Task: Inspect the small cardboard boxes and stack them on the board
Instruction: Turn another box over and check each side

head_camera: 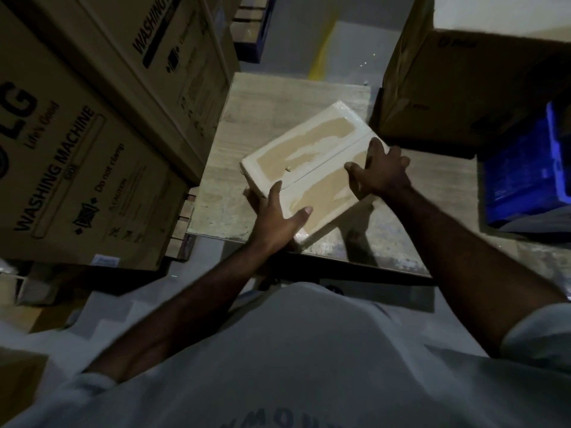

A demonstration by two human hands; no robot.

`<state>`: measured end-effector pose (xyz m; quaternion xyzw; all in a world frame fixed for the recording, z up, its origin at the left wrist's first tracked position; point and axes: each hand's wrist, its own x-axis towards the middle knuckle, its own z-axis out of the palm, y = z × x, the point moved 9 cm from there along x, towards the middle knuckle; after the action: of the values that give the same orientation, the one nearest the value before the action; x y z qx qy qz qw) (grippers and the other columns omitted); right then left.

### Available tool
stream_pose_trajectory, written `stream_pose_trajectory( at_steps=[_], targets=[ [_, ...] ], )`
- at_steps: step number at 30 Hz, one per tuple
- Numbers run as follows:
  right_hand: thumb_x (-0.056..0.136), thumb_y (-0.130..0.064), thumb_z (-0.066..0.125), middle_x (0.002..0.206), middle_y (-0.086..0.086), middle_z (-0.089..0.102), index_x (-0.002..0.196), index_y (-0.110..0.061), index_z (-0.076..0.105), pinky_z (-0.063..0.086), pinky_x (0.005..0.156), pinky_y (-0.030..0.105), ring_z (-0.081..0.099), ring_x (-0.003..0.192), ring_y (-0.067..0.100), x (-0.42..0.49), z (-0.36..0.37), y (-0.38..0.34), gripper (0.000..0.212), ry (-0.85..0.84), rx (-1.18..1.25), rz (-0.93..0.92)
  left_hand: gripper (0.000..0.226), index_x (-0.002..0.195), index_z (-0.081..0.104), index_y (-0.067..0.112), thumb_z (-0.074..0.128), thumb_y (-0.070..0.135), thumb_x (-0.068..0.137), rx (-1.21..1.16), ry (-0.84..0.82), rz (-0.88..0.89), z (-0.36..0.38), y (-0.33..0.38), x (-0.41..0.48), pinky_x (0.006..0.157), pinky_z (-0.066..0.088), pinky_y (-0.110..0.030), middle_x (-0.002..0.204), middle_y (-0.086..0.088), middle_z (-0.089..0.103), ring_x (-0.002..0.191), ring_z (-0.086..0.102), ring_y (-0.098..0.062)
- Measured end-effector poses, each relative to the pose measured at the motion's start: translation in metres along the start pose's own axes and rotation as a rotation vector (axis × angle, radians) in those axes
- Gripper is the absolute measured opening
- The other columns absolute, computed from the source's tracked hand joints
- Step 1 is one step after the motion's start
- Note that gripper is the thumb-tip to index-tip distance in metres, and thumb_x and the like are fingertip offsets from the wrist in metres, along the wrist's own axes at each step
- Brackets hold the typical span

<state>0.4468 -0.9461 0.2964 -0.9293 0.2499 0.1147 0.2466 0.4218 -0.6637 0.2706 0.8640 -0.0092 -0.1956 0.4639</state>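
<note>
Cardboard box point(312, 168), small, white-faced with torn brown patches, held diagonally over the pale board point(278, 118); contact with it not discernible. Gripped at near left corner by left hand point(278, 217), thumb on top, fingers round the edge; clasped at right end by right hand point(380, 171), fingers curled over the rim. Alongside: LG washing-machine cartons point(77, 168) at left, brown carton point(463, 88) and blue crate point(525, 168) at right.
</note>
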Motion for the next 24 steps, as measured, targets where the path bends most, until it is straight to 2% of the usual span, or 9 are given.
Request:
stream_pose_trajectory(
  at_steps=[5, 7, 9, 12, 13, 15, 17, 21, 24],
  targets=[
    [0.092, -0.051, 0.071, 0.145, 0.025, 0.038, 0.149, -0.026, 0.041, 0.039, 0.104, 0.050, 0.034, 0.136, 0.048, 0.000, 0.000, 0.001, 0.070, 0.064, 0.144, -0.002, 0.070, 0.146, 0.048, 0.011, 0.081, 0.034, 0.088, -0.087, -0.014, 0.041, -0.040, 0.027, 0.062, 0.080, 0.050, -0.007, 0.154, -0.010, 0.040, 0.133, 0.047, -0.017],
    [0.090, -0.051, 0.073, 0.144, 0.025, 0.039, 0.144, -0.023, 0.050, 0.037, 0.106, 0.046, 0.036, 0.136, 0.047, 0.006, 0.001, -0.003, 0.065, 0.090, 0.188, -0.019, 0.079, 0.143, 0.051, 0.008, 0.085, 0.039, 0.080, -0.016, -0.067, 0.059, -0.055, 0.042, 0.097, 0.098, 0.050, -0.020, 0.157, -0.013, 0.041, 0.141, 0.047, -0.023],
    [0.089, -0.047, 0.076, 0.148, 0.023, 0.036, 0.144, -0.020, 0.053, 0.035, 0.109, 0.043, 0.036, 0.138, 0.045, 0.010, 0.000, -0.012, 0.065, 0.124, 0.205, -0.047, 0.081, 0.147, 0.048, 0.006, 0.088, 0.029, 0.080, 0.036, -0.115, 0.102, -0.064, 0.061, 0.123, 0.101, 0.046, -0.019, 0.165, -0.012, 0.028, 0.145, 0.043, -0.021],
    [0.092, -0.041, 0.075, 0.163, 0.021, 0.018, 0.151, -0.021, 0.048, 0.038, 0.112, 0.045, 0.027, 0.146, 0.044, 0.005, 0.006, -0.037, 0.068, 0.128, 0.131, -0.145, 0.089, 0.154, 0.039, 0.005, 0.087, 0.014, 0.080, 0.093, -0.094, 0.169, -0.073, 0.085, 0.143, 0.088, 0.036, 0.004, 0.170, -0.012, 0.008, 0.142, 0.033, -0.011],
    [0.093, -0.039, 0.073, 0.167, 0.021, 0.012, 0.152, -0.023, 0.047, 0.039, 0.113, 0.050, 0.021, 0.149, 0.046, 0.001, 0.010, -0.043, 0.066, 0.132, 0.069, -0.169, 0.094, 0.155, 0.037, 0.007, 0.089, 0.018, 0.078, 0.143, -0.068, 0.175, -0.074, 0.088, 0.147, 0.095, 0.037, 0.001, 0.170, -0.012, 0.006, 0.144, 0.030, -0.012],
    [0.091, -0.037, 0.067, 0.169, 0.023, 0.009, 0.152, -0.027, 0.045, 0.034, 0.115, 0.063, 0.014, 0.151, 0.052, -0.009, 0.021, -0.053, 0.066, 0.186, -0.163, -0.245, 0.109, 0.158, 0.034, 0.017, 0.093, 0.042, 0.070, 0.386, 0.040, 0.137, -0.075, 0.079, 0.151, 0.116, 0.038, -0.031, 0.171, -0.013, 0.003, 0.154, 0.022, -0.028],
    [0.088, -0.041, 0.066, 0.169, 0.025, 0.016, 0.157, -0.028, 0.040, 0.025, 0.117, 0.070, 0.015, 0.153, 0.053, -0.014, 0.035, -0.060, 0.075, 0.213, -0.353, -0.344, 0.110, 0.156, 0.030, 0.029, 0.089, 0.056, 0.067, 0.643, 0.168, 0.068, -0.074, 0.063, 0.146, 0.114, 0.037, -0.053, 0.170, -0.014, 0.003, 0.153, 0.018, -0.041],
    [0.095, -0.044, 0.060, 0.170, 0.020, 0.022, 0.166, -0.029, 0.021, 0.020, 0.118, 0.072, 0.020, 0.154, 0.049, -0.002, 0.056, -0.066, 0.082, 0.172, -0.431, -0.430, 0.072, 0.128, 0.047, 0.032, 0.088, 0.050, 0.071, 0.622, 0.259, 0.060, -0.070, 0.052, 0.139, 0.088, 0.058, -0.050, 0.146, -0.017, 0.036, 0.118, 0.055, -0.041],
    [0.105, -0.044, 0.042, 0.171, 0.016, 0.020, 0.166, -0.035, 0.017, 0.020, 0.117, 0.071, 0.020, 0.156, 0.044, 0.025, 0.049, -0.072, 0.066, 0.182, -0.443, -0.415, 0.050, 0.110, 0.057, 0.023, 0.087, 0.040, 0.074, 0.571, 0.225, 0.123, -0.070, 0.066, 0.166, 0.080, 0.057, -0.037, 0.118, -0.012, 0.049, 0.100, 0.058, -0.032]
  ],
)
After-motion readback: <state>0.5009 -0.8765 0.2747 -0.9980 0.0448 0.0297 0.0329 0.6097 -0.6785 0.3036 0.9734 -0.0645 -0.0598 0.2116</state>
